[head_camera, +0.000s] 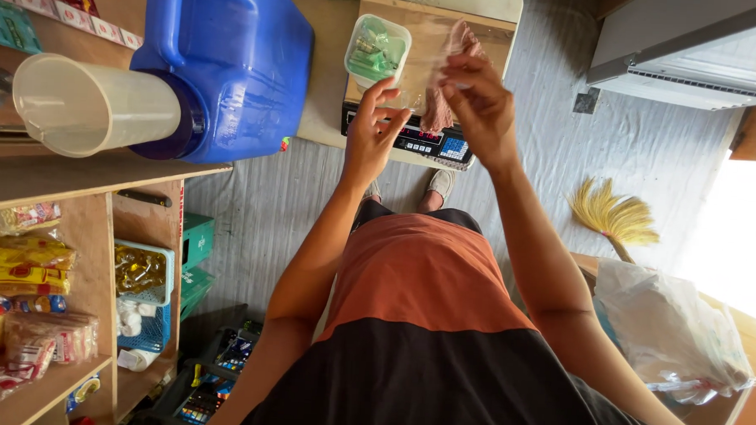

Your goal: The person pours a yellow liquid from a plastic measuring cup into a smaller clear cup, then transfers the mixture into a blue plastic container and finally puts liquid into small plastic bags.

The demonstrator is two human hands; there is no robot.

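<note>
Holding a clear plastic bag of pinkish-brown contents above a weighing scale.
Pinching the bag's top in the right hand, grip clamped on the plastic; resting the left hand against the bag's lower edge, fingers parted, not closing on it. Sitting beside the bag on the scale's platform: a small tub of green items.

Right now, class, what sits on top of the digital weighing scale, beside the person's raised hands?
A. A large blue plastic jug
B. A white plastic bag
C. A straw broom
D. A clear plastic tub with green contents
D: the clear plastic tub with green contents rests on the digital weighing scale, just beyond the left hand, while the right hand pinches a thin clear bag holding something pinkish.
</note>
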